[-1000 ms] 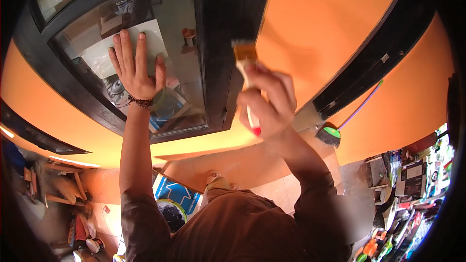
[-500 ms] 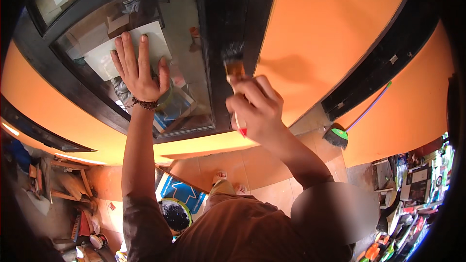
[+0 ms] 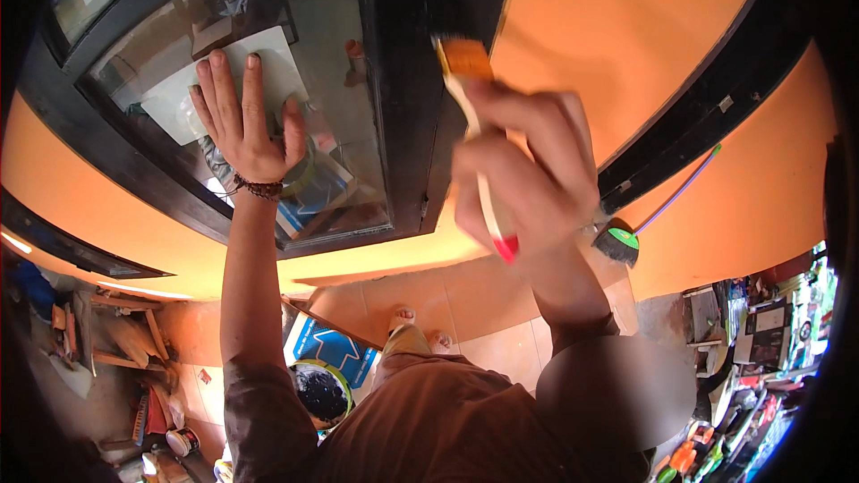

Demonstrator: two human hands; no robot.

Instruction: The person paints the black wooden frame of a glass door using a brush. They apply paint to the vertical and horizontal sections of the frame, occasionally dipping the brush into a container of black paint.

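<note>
My left hand (image 3: 242, 125) lies flat against the glass pane (image 3: 335, 27), its fingers spread. A pale rectangular sheet (image 3: 277, 63) shows around those fingers; I cannot tell whether it is on the glass, behind it or reflected. My right hand (image 3: 532, 156) grips a paintbrush (image 3: 471, 107) by its cream, red-tipped handle. The brush's copper-coloured ferrule points up toward the black wooden frame (image 3: 412, 80). Its bristles are hard to make out against the dark wood, and whether they touch it I cannot tell.
A tub of black paint (image 3: 320, 394) stands below my left arm, beside a blue board (image 3: 335, 351) with a white arrow. A broom (image 3: 617, 243) leans by the orange wall (image 3: 617, 9). Clutter (image 3: 752, 394) fills the lower right; wooden pieces (image 3: 134, 335) lie lower left.
My right hand and the paintbrush have moved right, and the brush has tilted left and up. My left hand has shifted slightly left and up in view, still flat on the pane.
</note>
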